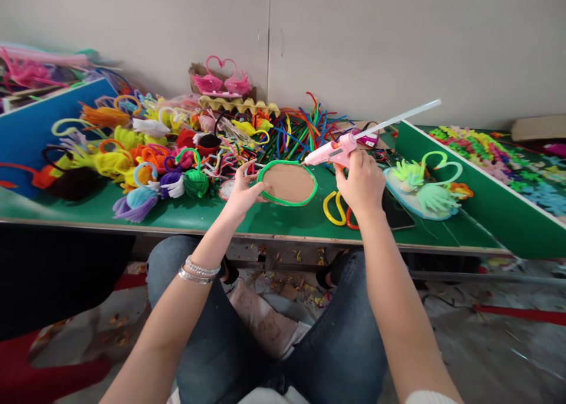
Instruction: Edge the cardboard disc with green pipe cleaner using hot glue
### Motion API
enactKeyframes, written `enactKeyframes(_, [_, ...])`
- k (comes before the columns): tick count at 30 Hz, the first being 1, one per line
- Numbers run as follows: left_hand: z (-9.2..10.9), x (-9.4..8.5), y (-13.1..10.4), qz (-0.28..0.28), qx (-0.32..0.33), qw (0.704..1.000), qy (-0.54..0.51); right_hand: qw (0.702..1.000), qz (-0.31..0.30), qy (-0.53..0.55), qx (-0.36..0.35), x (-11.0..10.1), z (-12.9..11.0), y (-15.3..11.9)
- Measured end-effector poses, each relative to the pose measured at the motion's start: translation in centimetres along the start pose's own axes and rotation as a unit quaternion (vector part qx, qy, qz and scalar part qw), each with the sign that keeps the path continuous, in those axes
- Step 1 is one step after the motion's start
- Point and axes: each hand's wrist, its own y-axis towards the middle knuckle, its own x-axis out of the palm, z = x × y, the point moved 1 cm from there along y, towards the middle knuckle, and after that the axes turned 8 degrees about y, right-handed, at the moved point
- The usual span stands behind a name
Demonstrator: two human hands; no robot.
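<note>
My left hand (pixel 244 190) grips the left edge of an oval cardboard piece (pixel 287 183), its rim lined with a green pipe cleaner (pixel 309 199). In my right hand (pixel 362 183) is a pink glue gun (pixel 329 152), with a long clear glue stick (pixel 398 118) jutting from its back. The gun's nozzle is at the oval's upper right rim; whether it touches cannot be made out. Below my right hand lie scissors with yellow and orange handles (pixel 335 209). To its right rests an oval base with two pale green pipe-cleaner swans (pixel 437 194).
Colourful pipe-cleaner swans (pixel 115 156) crowd the table's left side beside a blue board (pixel 53 127). Loose pipe cleaners (pixel 296 132) lie at the back, near a pink swan pair (pixel 223 84). A green divider (pixel 469 197) stands right, with small colourful pieces (pixel 504 168) beyond it.
</note>
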Motion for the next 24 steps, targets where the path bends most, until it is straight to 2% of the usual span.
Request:
enactKeyframes(5, [0.3,-0.3,0.1,0.019,0.005,1.0,-0.002,1.0,0.017,0.001,0.005,-0.1,0.5,0.2])
enactKeyframes(9, [0.7,-0.7,0.1,0.03,0.032,0.999,-0.02,0.993,0.038,0.024,0.106,0.6,2.4,0.4])
enactKeyframes(10, [0.9,-0.8,0.1,0.023,0.043,0.999,-0.024,0.99,0.022,0.033,0.135,1.0,2.9,0.4])
enactKeyframes(12, [1.1,-0.7,-0.1,0.004,0.063,0.998,-0.027,0.985,-0.052,0.041,0.16,1.8,3.5,0.3])
enactKeyframes(15, [1.3,-0.5,-0.4,-0.011,0.084,0.996,-0.017,0.974,-0.163,0.04,0.149,3.1,3.3,0.0])
enactKeyframes(17, [1.3,-0.4,-0.5,-0.018,0.087,0.996,-0.005,0.968,-0.207,0.039,0.136,3.8,2.7,-0.1])
enactKeyframes(21, [1.1,-0.4,-0.6,-0.033,0.079,0.996,0.024,0.968,-0.225,-0.003,0.114,3.9,2.0,-0.2])
enactKeyframes(24, [0.9,-0.4,-0.6,-0.044,0.061,0.996,0.044,0.979,-0.178,-0.011,0.1,2.8,2.0,-0.2])
